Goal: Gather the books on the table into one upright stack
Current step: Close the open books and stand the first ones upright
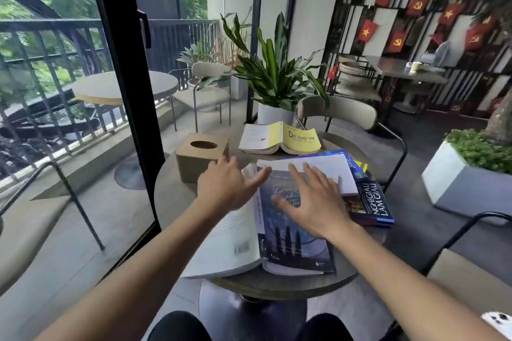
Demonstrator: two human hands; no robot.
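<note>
On the round table a large dark blue book lies open face down at the near edge. My right hand rests flat on its cover, fingers spread. My left hand hovers over the book's left half, fingers apart, holding nothing. A white book lies partly over it. To the right a dark book reading "NGHĨ GIÀU LÀM GIÀU" lies flat on other books. A yellow book lies open face down at the far side.
A wooden tissue box stands at the table's far left. A potted plant and a chair are behind the table. A glass door frame runs along the left. A white planter sits on the right.
</note>
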